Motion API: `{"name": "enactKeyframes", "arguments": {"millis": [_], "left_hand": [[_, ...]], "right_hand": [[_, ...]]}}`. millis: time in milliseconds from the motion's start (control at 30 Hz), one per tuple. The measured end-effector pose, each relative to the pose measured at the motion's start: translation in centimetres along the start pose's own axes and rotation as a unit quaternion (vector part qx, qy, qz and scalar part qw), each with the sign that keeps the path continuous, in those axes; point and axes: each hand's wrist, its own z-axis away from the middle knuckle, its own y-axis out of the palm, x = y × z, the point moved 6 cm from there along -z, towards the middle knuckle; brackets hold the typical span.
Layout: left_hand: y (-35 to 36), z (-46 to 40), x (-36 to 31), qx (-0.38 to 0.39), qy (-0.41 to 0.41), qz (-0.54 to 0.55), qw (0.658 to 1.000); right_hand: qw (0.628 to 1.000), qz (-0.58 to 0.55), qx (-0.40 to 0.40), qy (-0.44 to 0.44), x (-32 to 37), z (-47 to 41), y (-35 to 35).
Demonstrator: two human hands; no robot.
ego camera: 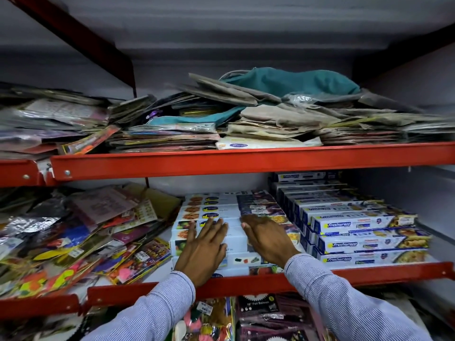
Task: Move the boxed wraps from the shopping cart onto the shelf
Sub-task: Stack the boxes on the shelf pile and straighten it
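Observation:
A stack of white boxed wraps (211, 210) lies on the middle red shelf (246, 283), with darker purple boxes (261, 205) beside them. My left hand (204, 249) rests flat on top of the white boxes, fingers spread. My right hand (267, 238) lies palm down on the boxes just to the right, fingers together. Neither hand grips a box. To the right stands a taller stack of blue and white Freshwrapp boxes (357, 225). The shopping cart is out of view.
Loose colourful packets (81, 239) fill the left of the middle shelf. The upper shelf (246, 161) holds piles of flat packets and a teal cloth bag (290, 82). Foil balloon packs (261, 313) hang below.

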Motion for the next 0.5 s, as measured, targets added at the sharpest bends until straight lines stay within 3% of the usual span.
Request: {"name": "enactKeyframes", "arguments": {"millis": [200, 500], "left_hand": [[-1.0, 1.4, -0.5, -0.069, -0.011, -0.049, 0.996], [2.0, 2.5, 0.1, -0.041, -0.029, -0.054, 0.997]], "right_hand": [[0.993, 0.081, -0.073, 0.044, 0.7, 3.3, 0.1], [0.991, 0.108, -0.041, 0.073, 0.6, 6.1, 3.6]]}}
